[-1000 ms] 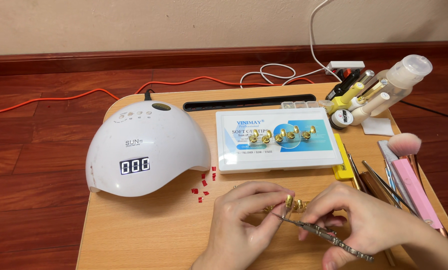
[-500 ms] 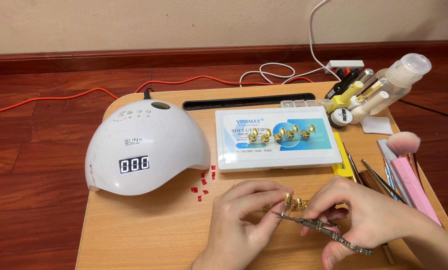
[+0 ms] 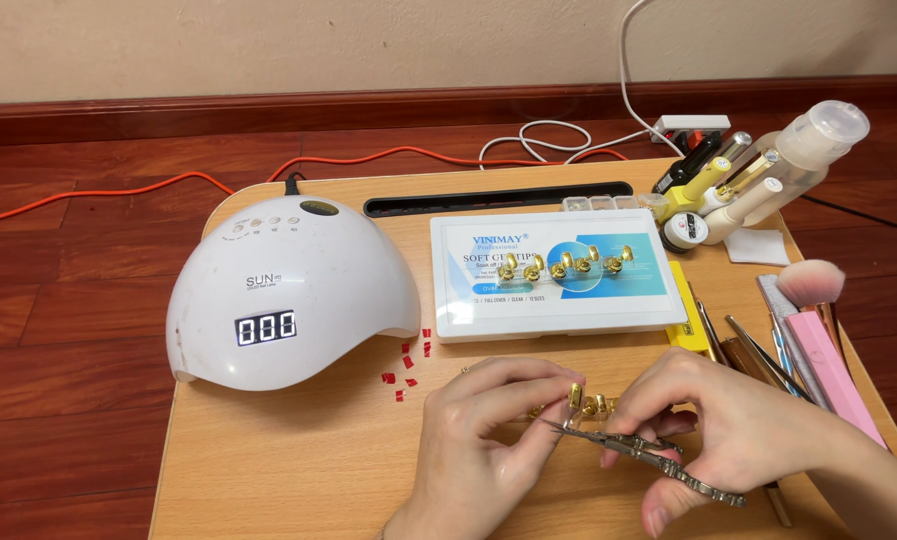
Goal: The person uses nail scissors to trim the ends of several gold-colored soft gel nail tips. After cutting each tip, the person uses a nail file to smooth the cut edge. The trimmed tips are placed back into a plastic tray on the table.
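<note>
Pinching a small gold clip (image 3: 575,397) between the fingertips of our left hand (image 3: 479,440), we hold metal nippers (image 3: 639,458) closed in our right hand (image 3: 744,435), their tip at the clip. Both sit just in front of the white tip box (image 3: 549,275); the white nail lamp (image 3: 284,290) stands left of that box.

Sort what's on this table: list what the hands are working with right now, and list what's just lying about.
In use:
left hand
right hand
gold clip, pinched by the left fingers
metal nippers, held in the right hand

Lying about:
nail lamp
tip box
red scraps
bottles
brush
pink file
</note>
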